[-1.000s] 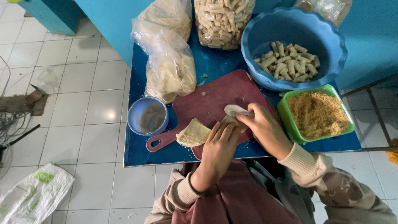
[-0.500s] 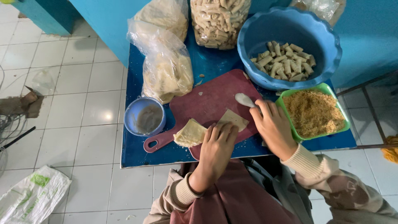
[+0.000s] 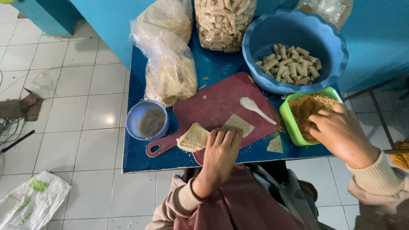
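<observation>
A home food-preparation corner: white floor tiles [image 3: 76, 106] surround a blue table [image 3: 213, 68] carrying a chopping board [image 3: 213, 102], bagged wrappers [image 3: 170, 76] and a bowl of rolled snacks [image 3: 294, 47].

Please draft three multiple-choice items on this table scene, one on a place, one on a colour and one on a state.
1. Where does the white spoon lie?
A. in the blue basin
B. on the red cutting board
C. on the floor

2. What colour is the container of crumbs?
A. green
B. yellow
C. black

3. How is the left hand placed?
A. raised in the air
B. gripping the small blue cup
C. flat, fingers on the wrapper

Key: 1 B, the spoon rests on the board's bare surface. 2 A, its rim is bright green beside the right hand, which reaches into it. 3 C, the fingers press the pale square sheet on the board.
</observation>
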